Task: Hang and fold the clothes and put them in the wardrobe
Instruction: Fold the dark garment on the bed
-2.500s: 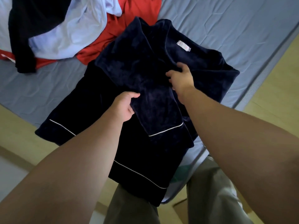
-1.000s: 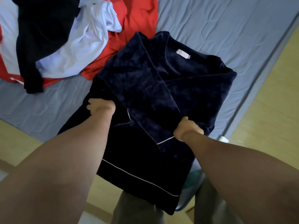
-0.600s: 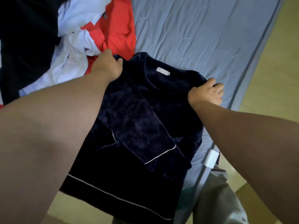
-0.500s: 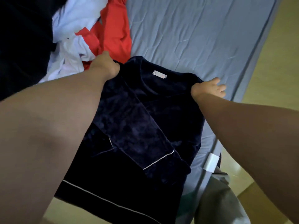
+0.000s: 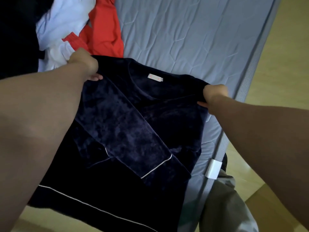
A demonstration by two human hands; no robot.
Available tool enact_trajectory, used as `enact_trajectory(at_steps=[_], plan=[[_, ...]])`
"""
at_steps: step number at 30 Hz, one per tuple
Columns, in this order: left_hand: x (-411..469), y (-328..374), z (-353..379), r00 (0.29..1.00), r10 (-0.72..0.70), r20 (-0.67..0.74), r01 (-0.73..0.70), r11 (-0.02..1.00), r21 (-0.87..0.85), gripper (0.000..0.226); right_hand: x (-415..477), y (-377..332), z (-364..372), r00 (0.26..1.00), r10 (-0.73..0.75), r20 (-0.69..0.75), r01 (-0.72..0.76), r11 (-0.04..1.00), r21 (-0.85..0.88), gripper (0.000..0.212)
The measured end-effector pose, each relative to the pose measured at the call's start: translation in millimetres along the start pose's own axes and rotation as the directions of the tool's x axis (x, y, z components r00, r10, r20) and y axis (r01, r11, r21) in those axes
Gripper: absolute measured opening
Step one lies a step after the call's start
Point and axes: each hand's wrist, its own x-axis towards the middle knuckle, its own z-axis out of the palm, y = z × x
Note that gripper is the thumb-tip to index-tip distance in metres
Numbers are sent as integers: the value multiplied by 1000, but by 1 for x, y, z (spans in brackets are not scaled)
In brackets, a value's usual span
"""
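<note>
Navy velvet top (image 5: 127, 131) lies at frame centre on the grey bed (image 5: 192, 34), sleeves folded in, hem overhanging the lower edge. Left hand (image 5: 83, 64) and right hand (image 5: 214, 95) each pinch a shoulder corner. Folding looks underway; next likely means bringing shoulders down toward the hem evenly.

1. Navy velvet pyjama top (image 5: 127, 131): plush, white piping at cuff and hem, white label inside neckline. Lies flat on the bed, neckline away from the person, hem hanging over the near edge. One sleeve folded diagonally across the body.
2. Red garment (image 5: 103, 30), pale blue garment (image 5: 61, 19), black garment (image 5: 16, 30): crumpled heap at far left.
</note>
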Motion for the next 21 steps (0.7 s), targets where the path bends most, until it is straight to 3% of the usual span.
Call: enact_trajectory(at_steps=[3, 6, 11, 14, 18, 21], plan=[[1, 5, -3, 986, -68, 152, 78, 995, -60, 28, -2, -2, 4, 1000, -19, 23, 23, 988, -154, 42], [5, 10, -10, 979, -79, 188, 96, 992, -82, 32, -7, -8, 5, 992, -123, -20, 107, 924, -368, 28], [-14, 28, -32, 996, -42, 80, 62, 961, -269, 32, -20, -37, 0, 946, -240, -219, 166, 936, -309, 30], [-30, 42, -50, 1000, -7, -21, -1, 926, -376, 33, -40, -63, -7, 899, -349, -264, 269, 917, -294, 32], [-57, 51, -81, 1000, 2, -27, -15, 862, -506, 43, -71, -89, -21, 871, -416, -263, 361, 903, -234, 45], [-86, 23, -100, 1000, -24, -16, 9, 790, -613, 46, -116, -67, -31, 864, -471, -179, 396, 854, -336, 50]])
